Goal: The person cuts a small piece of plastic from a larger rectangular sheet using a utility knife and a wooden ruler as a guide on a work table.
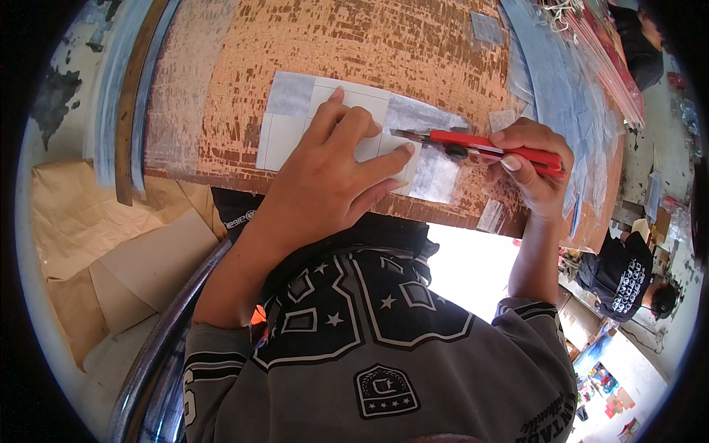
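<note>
My left hand [332,159] lies spread over a white sheet with thin ruled lines [278,140], its fingertips pressing it down. Under the white pieces lies a thin, translucent bluish-grey sheet [436,181], which shows past their right side. My right hand [533,159] grips a red box cutter [465,140] with a black knob. Its blade is out and points left, with the tip at the white piece's right edge, near my left fingers. Whether the blade touches the sheet I cannot tell. My palm hides part of the sheet.
Everything rests on a worn, scratched brown board [354,44]. Long bluish plastic strips [554,81] lie along its right side. A wooden strip [136,103] and more bluish strips run down the left. Brown paper [88,214] lies lower left. A person in black [624,277] is at the far right.
</note>
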`<state>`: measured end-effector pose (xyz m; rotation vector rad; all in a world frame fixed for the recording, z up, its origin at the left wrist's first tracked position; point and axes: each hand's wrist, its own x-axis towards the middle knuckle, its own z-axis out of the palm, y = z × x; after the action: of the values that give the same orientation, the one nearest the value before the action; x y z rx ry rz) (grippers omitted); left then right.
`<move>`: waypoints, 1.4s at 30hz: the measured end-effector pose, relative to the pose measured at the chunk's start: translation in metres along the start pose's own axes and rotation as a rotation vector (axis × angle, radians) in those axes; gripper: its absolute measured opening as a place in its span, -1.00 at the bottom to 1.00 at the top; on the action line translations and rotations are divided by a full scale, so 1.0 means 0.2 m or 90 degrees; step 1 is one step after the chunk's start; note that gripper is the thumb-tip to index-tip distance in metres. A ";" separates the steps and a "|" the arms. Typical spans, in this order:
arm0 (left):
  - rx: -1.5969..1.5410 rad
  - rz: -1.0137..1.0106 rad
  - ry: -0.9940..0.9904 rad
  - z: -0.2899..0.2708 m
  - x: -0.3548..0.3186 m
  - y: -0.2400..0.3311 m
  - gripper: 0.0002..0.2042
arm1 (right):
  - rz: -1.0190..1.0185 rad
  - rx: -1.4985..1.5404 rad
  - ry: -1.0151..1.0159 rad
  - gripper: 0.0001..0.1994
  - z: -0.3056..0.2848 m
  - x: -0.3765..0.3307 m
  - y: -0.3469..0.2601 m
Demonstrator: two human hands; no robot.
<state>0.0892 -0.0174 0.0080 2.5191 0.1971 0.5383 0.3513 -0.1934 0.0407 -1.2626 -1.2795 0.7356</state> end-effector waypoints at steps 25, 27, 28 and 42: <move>0.007 -0.003 -0.008 0.00 0.00 0.00 -0.57 | 0.017 -0.025 -0.004 -0.77 -0.09 -0.06 -0.05; 0.002 -0.002 -0.008 -0.01 0.00 0.00 -0.57 | 0.013 -0.025 -0.002 -0.76 -0.10 -0.06 -0.05; 0.000 -0.002 -0.007 0.00 0.00 0.00 -0.57 | 0.011 -0.024 -0.001 -0.76 -0.10 -0.06 -0.05; 0.007 -0.001 -0.003 -0.01 0.01 0.00 -0.59 | 0.015 -0.057 0.000 -0.75 -0.14 -0.10 -0.05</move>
<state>0.0897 -0.0167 0.0094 2.5299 0.1998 0.5323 0.3723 -0.2213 0.0494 -1.3525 -1.3116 0.7020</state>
